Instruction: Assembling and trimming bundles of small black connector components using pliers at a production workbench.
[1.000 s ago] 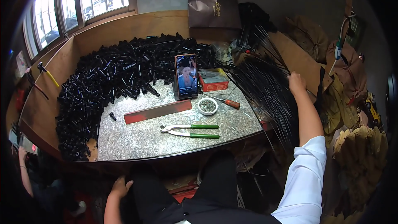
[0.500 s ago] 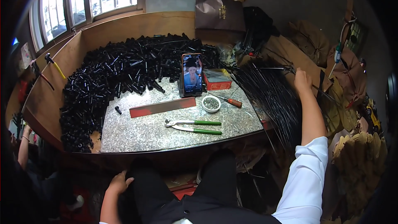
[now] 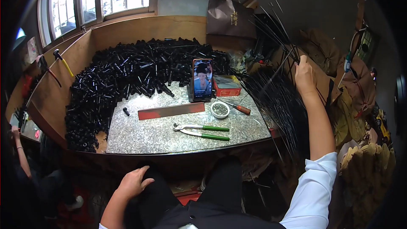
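Note:
At the right, my right hand (image 3: 304, 78) is closed around a bundle of thin black rods (image 3: 277, 29), which fan up and to the left. Below that hand lies a large pile of similar rods (image 3: 282, 101). My left hand (image 3: 134, 182) is empty, thumb apart from the fingers, above my left thigh in front of the table. Green-handled pincers (image 3: 203, 132) rest on the speckled tabletop (image 3: 140, 138). Behind them are a flat reddish-brown bar (image 3: 171, 110) and a white bowl (image 3: 220, 110) of small metal bits. A tool with an orange-brown handle (image 3: 242, 110) lies beside the bowl.
Black tubular parts (image 3: 127, 70) are heaped along the wooden surround (image 3: 169, 25). One loose part (image 3: 126, 111) lies apart. A propped phone (image 3: 202, 80) stands by a red box (image 3: 227, 87). Brown sacks (image 3: 360, 74) stand right. Another person's arm (image 3: 21, 154) shows at far left.
My right hand has lifted slightly, and the rods in it now point upward above the pile. My left hand has moved up and right, toward the table edge. The view has shifted slightly.

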The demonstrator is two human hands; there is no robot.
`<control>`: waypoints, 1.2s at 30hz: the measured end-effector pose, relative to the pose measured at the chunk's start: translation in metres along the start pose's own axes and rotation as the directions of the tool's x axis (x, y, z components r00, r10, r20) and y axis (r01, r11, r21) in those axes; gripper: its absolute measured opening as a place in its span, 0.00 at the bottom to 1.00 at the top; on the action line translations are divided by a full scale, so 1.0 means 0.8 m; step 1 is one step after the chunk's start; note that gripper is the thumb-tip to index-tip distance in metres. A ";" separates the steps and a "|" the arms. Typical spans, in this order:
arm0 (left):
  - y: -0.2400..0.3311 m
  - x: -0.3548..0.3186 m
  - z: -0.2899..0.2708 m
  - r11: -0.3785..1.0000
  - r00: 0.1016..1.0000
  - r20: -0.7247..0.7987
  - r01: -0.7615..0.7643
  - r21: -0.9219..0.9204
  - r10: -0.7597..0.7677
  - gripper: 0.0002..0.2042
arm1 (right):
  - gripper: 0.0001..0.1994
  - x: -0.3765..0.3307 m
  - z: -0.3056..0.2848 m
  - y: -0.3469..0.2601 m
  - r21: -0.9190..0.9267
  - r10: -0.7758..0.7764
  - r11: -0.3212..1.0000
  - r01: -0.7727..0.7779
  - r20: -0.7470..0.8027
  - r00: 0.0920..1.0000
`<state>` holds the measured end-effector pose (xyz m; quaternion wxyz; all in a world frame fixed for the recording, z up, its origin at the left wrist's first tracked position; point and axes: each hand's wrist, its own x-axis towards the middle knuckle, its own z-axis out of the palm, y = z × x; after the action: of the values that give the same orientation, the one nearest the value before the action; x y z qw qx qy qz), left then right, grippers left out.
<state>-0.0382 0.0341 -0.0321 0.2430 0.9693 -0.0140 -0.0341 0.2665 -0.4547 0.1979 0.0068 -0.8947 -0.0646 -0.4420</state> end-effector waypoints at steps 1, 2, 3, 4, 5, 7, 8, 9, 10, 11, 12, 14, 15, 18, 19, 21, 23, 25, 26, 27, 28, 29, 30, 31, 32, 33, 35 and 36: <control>0.011 0.002 -0.005 0.995 0.993 -0.068 -0.096 -0.012 0.095 0.23 | 0.09 -0.006 -0.010 -0.023 -0.015 -0.096 0.995 0.095 -0.097 0.991; 0.023 0.005 -0.010 0.984 0.974 -0.159 -0.173 -0.049 0.163 0.21 | 0.09 -0.009 -0.020 -0.039 0.009 -0.079 0.997 0.080 -0.067 0.995; 0.035 0.006 -0.019 0.986 0.975 -0.164 -0.159 -0.046 0.150 0.21 | 0.09 -0.013 -0.026 -0.057 0.023 -0.085 0.996 0.087 -0.068 0.994; 0.047 0.008 -0.030 0.965 0.943 -0.247 -0.248 -0.082 0.221 0.20 | 0.09 -0.017 -0.033 -0.075 0.087 -0.113 0.989 0.121 -0.095 0.989; 0.057 0.012 -0.038 0.935 0.899 -0.331 -0.336 -0.108 0.285 0.19 | 0.08 -0.022 -0.039 -0.091 0.150 -0.139 0.976 0.157 -0.123 0.983; 0.075 0.023 -0.053 0.911 0.853 -0.441 -0.380 -0.159 0.279 0.17 | 0.08 -0.029 -0.051 -0.116 0.305 -0.120 0.943 0.135 -0.068 0.990; 0.084 0.027 -0.063 0.898 0.830 -0.489 -0.399 -0.188 0.267 0.15 | 0.07 -0.032 -0.049 -0.130 0.449 -0.103 0.889 0.092 -0.001 0.995; 0.089 0.034 -0.072 0.889 0.811 -0.523 -0.413 -0.196 0.262 0.14 | 0.06 -0.033 -0.056 -0.136 0.463 -0.101 0.885 0.044 0.099 0.990; 0.091 0.041 -0.080 0.881 0.791 -0.556 -0.427 -0.204 0.255 0.13 | 0.06 -0.035 -0.061 -0.145 0.475 -0.117 0.878 0.058 0.096 0.989; 0.095 0.049 -0.087 0.867 0.794 -0.568 -0.424 -0.261 0.218 0.12 | 0.06 -0.040 -0.060 -0.155 0.662 -0.142 0.749 -0.023 0.195 0.970; 0.099 0.059 -0.093 0.818 0.800 -0.574 -0.442 -0.368 0.174 0.11 | 0.05 -0.046 -0.061 -0.163 0.797 -0.185 0.591 -0.125 0.285 0.941; 0.104 0.064 -0.108 0.741 0.806 -0.583 -0.454 -0.495 0.104 0.11 | 0.07 -0.061 -0.058 -0.186 0.902 -0.198 0.383 -0.199 0.291 0.936; 0.101 0.068 -0.110 0.710 0.799 -0.599 -0.457 -0.536 0.062 0.11 | 0.07 -0.066 -0.073 -0.199 0.876 -0.227 0.382 -0.296 0.399 0.888; 0.096 0.076 -0.113 0.618 0.785 -0.619 -0.492 -0.613 0.010 0.13 | 0.09 -0.075 -0.106 -0.234 0.835 -0.339 0.385 -0.392 0.523 0.782; 0.095 0.078 -0.112 0.582 0.781 -0.624 -0.510 -0.633 0.005 0.13 | 0.09 -0.080 -0.102 -0.241 0.860 -0.400 0.313 -0.403 0.505 0.765; 0.102 0.076 -0.113 0.566 0.787 -0.617 -0.501 -0.655 -0.018 0.14 | 0.09 -0.091 -0.106 -0.260 0.818 -0.404 0.264 -0.511 0.575 0.711; 0.114 0.071 -0.118 0.618 0.802 -0.593 -0.431 -0.657 -0.070 0.14 | 0.06 -0.102 -0.097 -0.272 0.852 -0.463 0.231 -0.470 0.521 0.717; 0.120 0.059 -0.120 0.903 0.495 -0.854 -0.423 -0.077 0.159 0.11 | 0.05 -0.114 -0.083 -0.286 0.879 -0.480 0.227 -0.418 0.475 0.738; 0.118 0.054 -0.119 0.906 0.336 -0.876 -0.363 0.217 0.345 0.10 | 0.06 -0.115 -0.086 -0.291 0.897 -0.515 0.372 -0.238 0.413 0.751; 0.119 0.048 -0.119 0.880 0.292 -0.852 -0.341 0.331 0.434 0.12 | 0.06 -0.116 -0.091 -0.300 0.868 -0.560 0.494 -0.044 0.356 0.748; 0.139 0.042 -0.129 0.870 0.294 -0.827 -0.281 0.405 0.480 0.14 | 0.09 -0.123 -0.088 -0.301 0.899 -0.562 0.425 -0.100 0.349 0.750; 0.158 0.041 -0.136 0.851 0.298 -0.798 -0.220 0.477 0.524 0.17 | 0.10 -0.127 -0.091 -0.301 0.891 -0.569 0.452 -0.037 0.320 0.758; 0.161 0.045 -0.136 0.869 0.391 -0.776 -0.221 0.443 0.495 0.17 | 0.11 -0.129 -0.091 -0.306 0.880 -0.585 0.474 0.025 0.293 0.756; 0.158 0.051 -0.139 0.854 0.437 -0.735 -0.221 0.472 0.519 0.15 | 0.13 -0.129 -0.099 -0.312 0.878 -0.584 0.479 0.012 0.308 0.751; 0.154 0.058 -0.140 0.837 0.482 -0.689 -0.223 0.501 0.541 0.13 | 0.14 -0.131 -0.099 -0.316 0.885 -0.591 0.464 0.032 0.283 0.755; 0.148 0.062 -0.140 0.845 0.541 -0.653 -0.270 0.462 0.530 0.10 | 0.16 -0.133 -0.098 -0.320 0.891 -0.595 0.451 0.052 0.257 0.761; 0.139 0.064 -0.147 0.808 0.531 -0.621 -0.258 0.530 0.577 0.09 | 0.18 -0.135 -0.101 -0.328 0.883 -0.602 0.469 0.002 0.318 0.732; 0.141 0.067 -0.150 0.763 0.431 -0.643 -0.212 0.610 0.634 0.08 | 0.18 -0.137 -0.101 -0.329 0.871 -0.607 0.490 -0.016 0.355 0.711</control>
<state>0.0232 -0.0116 0.1236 -0.0057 0.8573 -0.1573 0.4902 0.1045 -0.2113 0.1486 0.3221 -0.8445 -0.4271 -0.0259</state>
